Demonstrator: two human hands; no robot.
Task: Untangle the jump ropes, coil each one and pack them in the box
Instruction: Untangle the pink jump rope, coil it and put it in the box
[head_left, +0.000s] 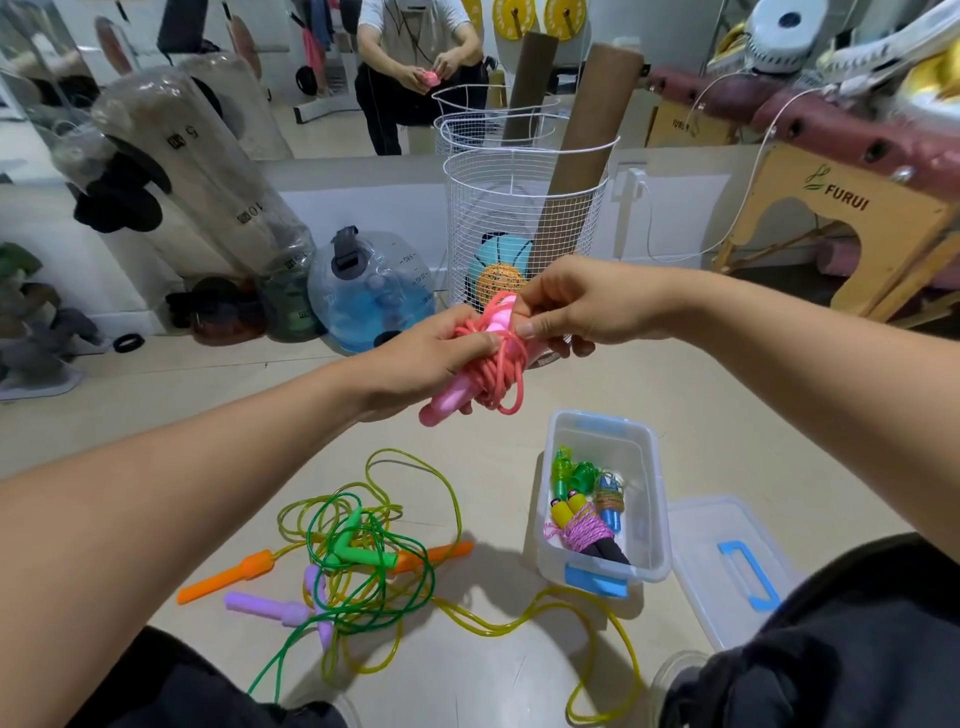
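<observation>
The left hand (436, 353) covers the middle of the pink handles (452, 400); the yellow rope (587, 613) runs off the bottom edge; the lid (727, 566) disappears partly behind a dark trouser knee (831, 649).

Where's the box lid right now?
In the head view the lid lies on the floor at lower right, just right of the open box, blue handle up, by the person's right knee.

Both bare forearms reach forward and meet at mid-frame. The left hand (415, 358) is curled around a pink bundle, thumb on top. The right hand (571, 306) pinches its upper end, seemingly between thumb and bent fingers (535, 328).
</observation>
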